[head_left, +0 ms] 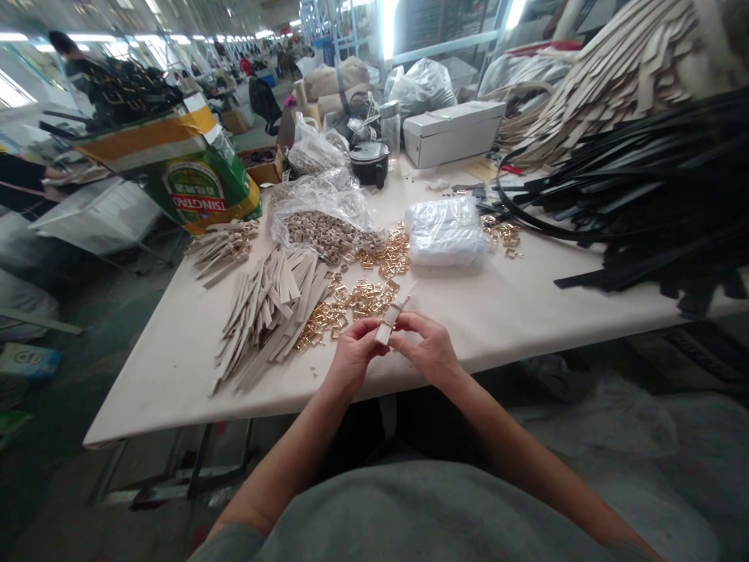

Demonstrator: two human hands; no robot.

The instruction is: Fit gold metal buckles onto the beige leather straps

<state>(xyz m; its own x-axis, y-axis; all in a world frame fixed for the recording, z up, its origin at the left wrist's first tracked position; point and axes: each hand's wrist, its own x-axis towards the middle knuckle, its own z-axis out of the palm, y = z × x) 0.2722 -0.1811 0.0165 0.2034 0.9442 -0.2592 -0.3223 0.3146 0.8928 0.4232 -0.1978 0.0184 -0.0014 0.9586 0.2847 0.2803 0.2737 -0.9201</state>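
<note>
Between my hands, just above the table's front edge, is a beige strap with a gold buckle around it. My left hand grips the strap from the left, fingers and thumb closed at the buckle. From the right, my right hand pinches the same strap, its fingertips partly hidden behind it. Gold buckles lie in a loose pile right behind my left hand. Further left is a fanned heap of beige straps. Small beige loops spill from a clear plastic bag behind the buckles.
A plastic-wrapped white bundle lies behind my right hand. Black straps pile up at the right. A white box, a dark lidded mug and a green printed sack stand farther back. Another person is at the far left.
</note>
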